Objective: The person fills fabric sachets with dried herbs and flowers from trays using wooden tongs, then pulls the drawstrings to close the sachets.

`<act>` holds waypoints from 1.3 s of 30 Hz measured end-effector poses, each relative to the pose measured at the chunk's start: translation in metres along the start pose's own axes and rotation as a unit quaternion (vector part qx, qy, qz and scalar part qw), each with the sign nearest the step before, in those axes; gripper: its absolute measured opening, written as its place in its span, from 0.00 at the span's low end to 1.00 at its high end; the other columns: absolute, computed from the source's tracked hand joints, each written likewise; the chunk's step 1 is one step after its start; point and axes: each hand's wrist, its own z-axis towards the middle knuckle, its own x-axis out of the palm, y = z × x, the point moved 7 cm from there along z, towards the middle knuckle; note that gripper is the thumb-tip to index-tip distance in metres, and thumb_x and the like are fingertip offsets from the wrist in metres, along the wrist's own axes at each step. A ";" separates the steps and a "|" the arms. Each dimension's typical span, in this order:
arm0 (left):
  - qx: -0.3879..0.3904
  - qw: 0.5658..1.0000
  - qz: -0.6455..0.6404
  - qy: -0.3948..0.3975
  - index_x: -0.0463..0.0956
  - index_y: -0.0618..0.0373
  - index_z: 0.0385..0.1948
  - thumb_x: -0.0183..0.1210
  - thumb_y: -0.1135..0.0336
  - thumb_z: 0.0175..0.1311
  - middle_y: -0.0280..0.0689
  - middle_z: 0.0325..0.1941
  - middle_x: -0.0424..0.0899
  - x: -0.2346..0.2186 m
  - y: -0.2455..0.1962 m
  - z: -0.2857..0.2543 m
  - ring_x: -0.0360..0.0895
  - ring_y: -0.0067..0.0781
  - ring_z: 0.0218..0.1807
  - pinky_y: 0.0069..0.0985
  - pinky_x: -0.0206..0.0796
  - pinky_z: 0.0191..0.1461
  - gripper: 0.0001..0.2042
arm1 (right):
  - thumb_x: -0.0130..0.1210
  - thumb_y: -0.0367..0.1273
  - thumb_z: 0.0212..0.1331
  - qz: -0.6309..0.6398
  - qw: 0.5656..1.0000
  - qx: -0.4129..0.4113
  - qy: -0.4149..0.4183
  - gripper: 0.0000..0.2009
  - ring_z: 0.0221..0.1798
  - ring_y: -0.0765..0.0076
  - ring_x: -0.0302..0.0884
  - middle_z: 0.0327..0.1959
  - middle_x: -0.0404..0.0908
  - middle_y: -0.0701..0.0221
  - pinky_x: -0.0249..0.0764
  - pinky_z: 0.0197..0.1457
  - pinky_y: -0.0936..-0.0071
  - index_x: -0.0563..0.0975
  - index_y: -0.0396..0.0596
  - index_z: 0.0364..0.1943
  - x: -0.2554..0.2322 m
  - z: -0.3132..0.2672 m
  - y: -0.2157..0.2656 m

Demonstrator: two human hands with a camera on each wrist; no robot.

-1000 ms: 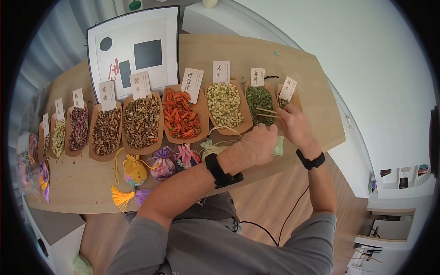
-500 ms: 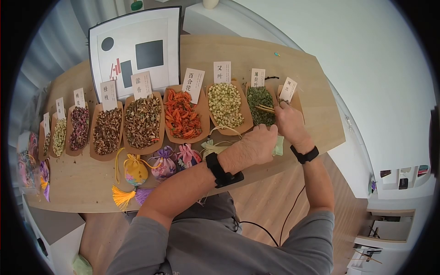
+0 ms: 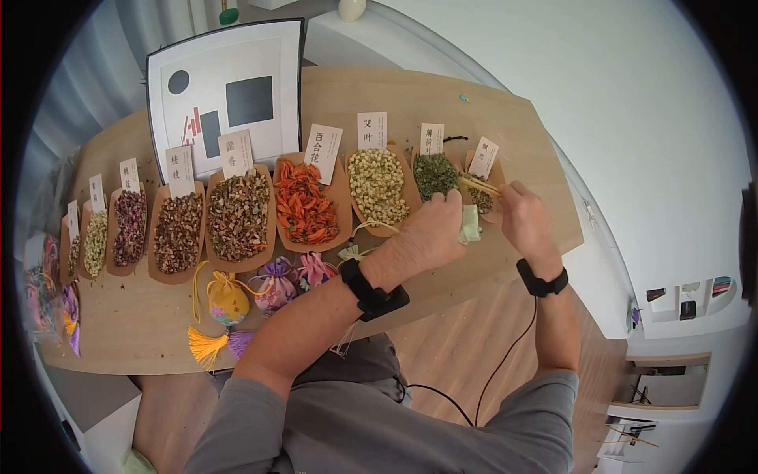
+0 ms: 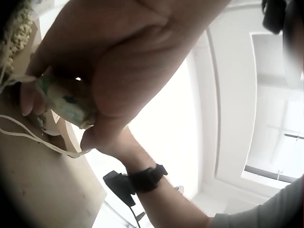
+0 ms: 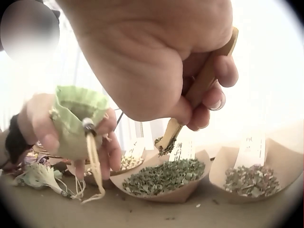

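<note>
My left hand holds a small pale green drawstring pouch, its mouth gaping upward in the right wrist view and a beige cord with a bead hanging from it. Between the fingers and thumb of my right hand are bamboo tweezers. Their tips pinch a small clump of dried herb, raised above the tray of green leaf bits. In the head view the tweezers point left toward the pouch, overlapping the rightmost tray.
Brown paper trays of dried herbs and flowers, each with a label card, line the table; one holds orange petals. Nearer me lie a yellow tasselled pouch and a purple one. A framed picture stands behind.
The tweezers have left the tray of green leaf bits, now pinching herb, as my right hand turned and drew back. My left hand has raised the pouch, showing more of it.
</note>
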 end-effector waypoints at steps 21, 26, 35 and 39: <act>0.019 0.984 -0.117 -0.130 0.66 0.64 0.61 0.72 0.65 0.61 0.56 0.60 0.76 -0.017 0.012 0.010 0.80 0.58 0.64 0.45 0.74 0.69 0.30 | 0.66 0.21 0.61 0.025 0.998 -0.065 0.001 0.12 0.42 0.47 0.85 0.39 0.84 0.60 0.81 0.41 0.54 0.85 0.40 0.49 -0.051 -0.008 0.048; 0.001 0.985 -0.111 -0.132 0.65 0.66 0.60 0.71 0.67 0.60 0.58 0.60 0.76 -0.017 0.015 0.010 0.78 0.61 0.65 0.46 0.74 0.70 0.30 | 0.66 0.21 0.59 0.000 0.996 -0.084 -0.009 0.12 0.40 0.50 0.84 0.38 0.84 0.62 0.81 0.41 0.55 0.85 0.38 0.48 -0.067 -0.008 0.050; 0.024 0.999 -0.047 0.010 0.65 0.70 0.59 0.72 0.67 0.59 0.61 0.59 0.75 0.010 -0.005 -0.002 0.80 0.65 0.65 0.49 0.75 0.69 0.31 | 0.65 0.22 0.60 -0.033 0.996 0.073 0.039 0.13 0.44 0.42 0.85 0.39 0.84 0.57 0.82 0.44 0.50 0.86 0.42 0.50 -0.001 -0.014 -0.029; 0.031 0.993 0.063 0.098 0.66 0.72 0.58 0.74 0.66 0.57 0.63 0.59 0.75 0.027 -0.010 -0.012 0.81 0.68 0.64 0.49 0.78 0.67 0.32 | 0.65 0.22 0.60 0.037 0.996 -0.056 0.065 0.14 0.45 0.47 0.85 0.38 0.84 0.61 0.83 0.47 0.52 0.87 0.42 0.50 0.021 -0.018 -0.003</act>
